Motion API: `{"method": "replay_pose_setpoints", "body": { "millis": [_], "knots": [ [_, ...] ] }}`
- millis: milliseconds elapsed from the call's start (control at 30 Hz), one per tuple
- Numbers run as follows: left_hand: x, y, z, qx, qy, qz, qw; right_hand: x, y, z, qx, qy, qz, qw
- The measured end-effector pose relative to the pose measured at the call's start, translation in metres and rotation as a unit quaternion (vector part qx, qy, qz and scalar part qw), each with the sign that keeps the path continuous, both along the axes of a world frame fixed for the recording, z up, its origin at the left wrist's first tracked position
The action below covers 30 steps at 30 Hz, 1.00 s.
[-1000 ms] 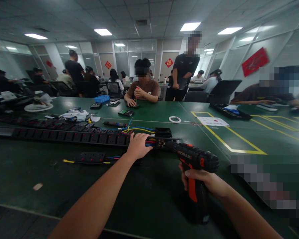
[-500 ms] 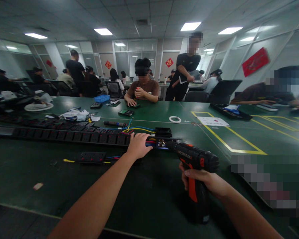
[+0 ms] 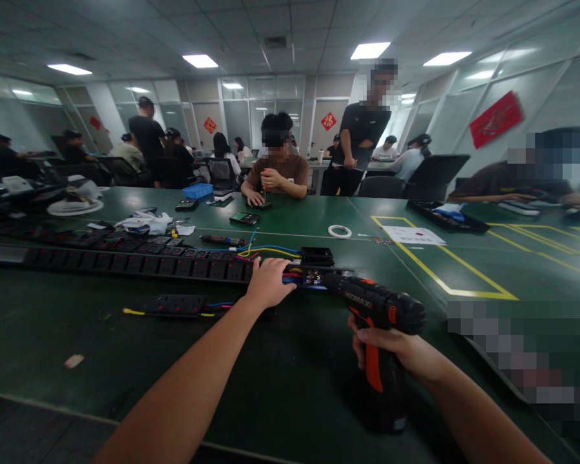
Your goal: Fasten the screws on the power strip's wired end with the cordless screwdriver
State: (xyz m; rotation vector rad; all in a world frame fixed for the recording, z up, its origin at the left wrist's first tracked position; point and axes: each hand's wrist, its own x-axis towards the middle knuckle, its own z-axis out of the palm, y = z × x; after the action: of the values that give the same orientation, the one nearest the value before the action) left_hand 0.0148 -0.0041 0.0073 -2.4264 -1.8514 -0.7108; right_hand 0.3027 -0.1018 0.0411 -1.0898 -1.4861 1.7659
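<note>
A long black socket strip [image 3: 145, 265] with a row of outlets lies across the green table. My left hand [image 3: 269, 283] rests over the strip near its right end, fingers around its edge beside coloured wires. My right hand [image 3: 391, 345] grips a black and orange power drill [image 3: 374, 309] by the handle. The drill's front end points left, at a small exposed terminal part [image 3: 314, 277] in the strip's open end; whether the tip touches it cannot be made out. Blue and yellow wires [image 3: 270, 251] run behind the strip.
A shorter socket piece [image 3: 178, 305] lies in front of the strip. Behind it are a pen-like tool [image 3: 222, 240], a white ring [image 3: 339, 231] and a green circuit board [image 3: 245, 219]. Across the table [image 3: 290, 386] a person [image 3: 283, 171] works on another board.
My hands and the drill have barely moved. The person standing in the background has shifted their arms and lowered the item they hold.
</note>
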Motion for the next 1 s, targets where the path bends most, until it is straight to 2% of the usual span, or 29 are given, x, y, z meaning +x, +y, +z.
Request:
{"method": "replay_pose_setpoints", "body": {
  "millis": [233,600,767,1000],
  "knots": [
    [-0.001,0.001,-0.001,-0.003,0.007,-0.002,1.000,-0.001,-0.002,0.002,-0.009,0.002,-0.002,1.000],
    [0.000,-0.001,0.001,0.003,0.000,0.003,1.000,0.004,-0.006,0.012,-0.012,-0.021,-0.052,0.998],
    [-0.001,-0.001,0.003,-0.001,0.012,0.010,1.000,0.009,-0.002,0.018,-0.029,-0.020,-0.066,0.997],
    [-0.003,0.003,0.000,0.015,0.035,0.021,0.999,0.021,0.006,0.017,-0.004,-0.042,-0.067,0.997]
  ]
}}
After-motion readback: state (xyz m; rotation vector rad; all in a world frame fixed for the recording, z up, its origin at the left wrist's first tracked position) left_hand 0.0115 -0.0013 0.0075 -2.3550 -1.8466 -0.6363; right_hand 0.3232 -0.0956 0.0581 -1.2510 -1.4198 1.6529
